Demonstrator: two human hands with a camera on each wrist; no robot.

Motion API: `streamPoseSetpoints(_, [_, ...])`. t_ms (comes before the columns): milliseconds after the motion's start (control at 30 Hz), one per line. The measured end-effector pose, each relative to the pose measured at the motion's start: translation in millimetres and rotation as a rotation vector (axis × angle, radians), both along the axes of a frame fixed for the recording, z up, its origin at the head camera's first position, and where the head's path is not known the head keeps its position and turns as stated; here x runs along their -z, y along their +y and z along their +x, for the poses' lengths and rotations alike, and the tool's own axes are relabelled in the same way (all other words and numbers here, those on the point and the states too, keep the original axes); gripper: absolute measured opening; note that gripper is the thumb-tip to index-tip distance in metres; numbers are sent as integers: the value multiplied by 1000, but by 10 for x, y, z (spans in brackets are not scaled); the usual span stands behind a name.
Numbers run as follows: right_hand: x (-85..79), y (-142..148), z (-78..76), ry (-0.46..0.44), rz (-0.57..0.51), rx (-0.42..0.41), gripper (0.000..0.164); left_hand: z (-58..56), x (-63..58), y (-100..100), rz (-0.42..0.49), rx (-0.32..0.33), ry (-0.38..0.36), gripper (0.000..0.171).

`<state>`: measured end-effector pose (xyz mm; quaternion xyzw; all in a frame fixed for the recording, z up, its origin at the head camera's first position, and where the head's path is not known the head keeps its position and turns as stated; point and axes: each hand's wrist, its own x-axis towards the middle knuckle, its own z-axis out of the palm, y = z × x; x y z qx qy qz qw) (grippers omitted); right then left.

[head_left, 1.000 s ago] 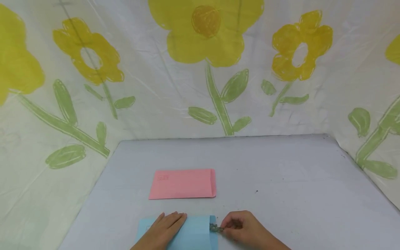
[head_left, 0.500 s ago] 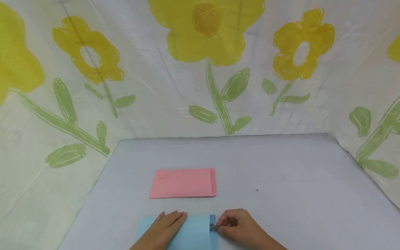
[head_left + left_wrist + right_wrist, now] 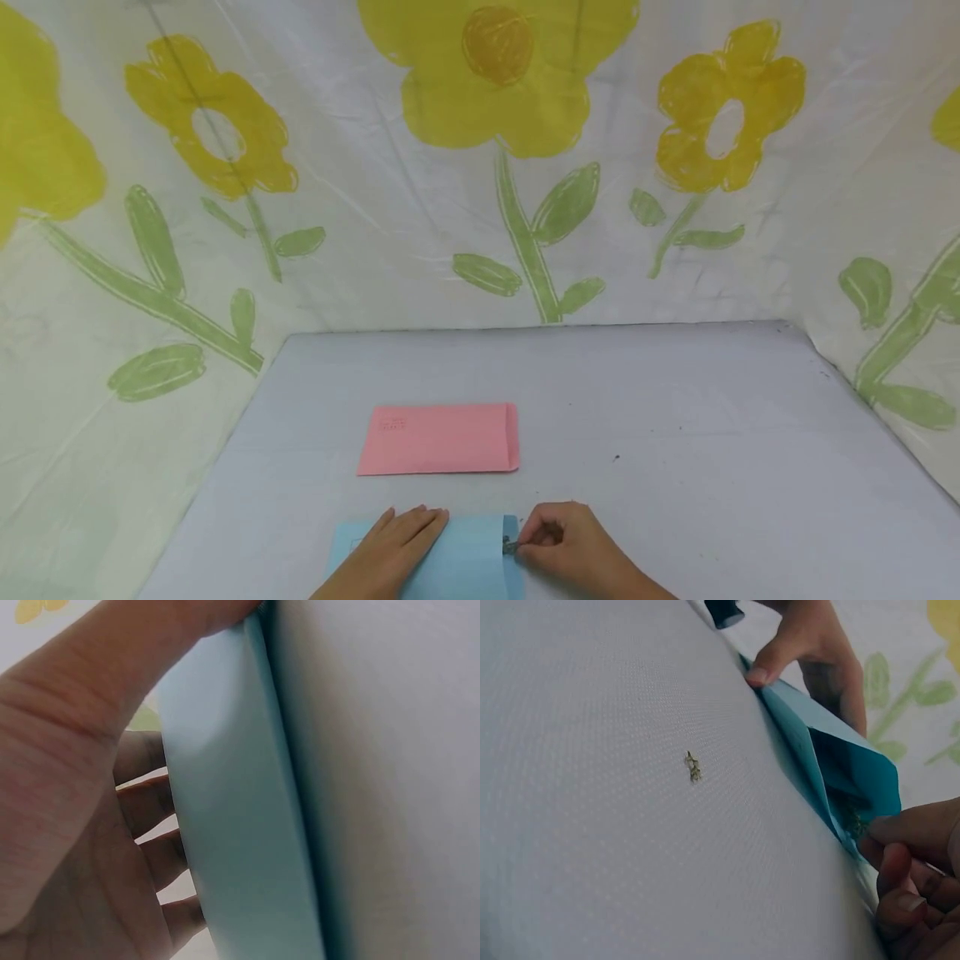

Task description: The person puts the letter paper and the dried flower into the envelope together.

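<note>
A light blue envelope [image 3: 468, 554] lies at the table's front, its mouth facing right. My left hand [image 3: 397, 550] spans it, fingers over the top reaching the far edge. In the right wrist view the left thumb [image 3: 769, 666] presses the near edge, and the mouth gapes. With thumb and fingertips, my right hand [image 3: 573, 546] pinches a small grey-green dried plant sprig [image 3: 510, 546] at the mouth; part of it is inside the envelope, its inner end hidden. In the left wrist view the envelope [image 3: 232, 802] sits between thumb and fingers.
A pink envelope [image 3: 438, 442] lies flat farther back on the white table [image 3: 712, 500], flap side right. A loose plant bit [image 3: 693, 766] lies on the cloth, with dark specks around. A curtain [image 3: 345, 250] painted with yellow flowers hangs behind the table.
My right hand has moved slightly left, up to the mouth of the blue envelope. Less of the sprig shows outside. The left hand stays where it was.
</note>
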<state>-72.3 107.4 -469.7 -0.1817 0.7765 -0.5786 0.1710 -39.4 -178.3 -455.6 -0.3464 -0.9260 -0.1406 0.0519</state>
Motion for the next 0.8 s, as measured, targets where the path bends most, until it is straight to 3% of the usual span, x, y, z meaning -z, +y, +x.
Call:
streamPoseSetpoints(467, [63, -167, 24, -24, -26, -15, 5, 5, -19, 9, -27, -16, -17, 94])
streamPoseSetpoints(800, [39, -266, 21, -107, -39, -12, 7, -25, -27, -10, -17, -19, -19, 97])
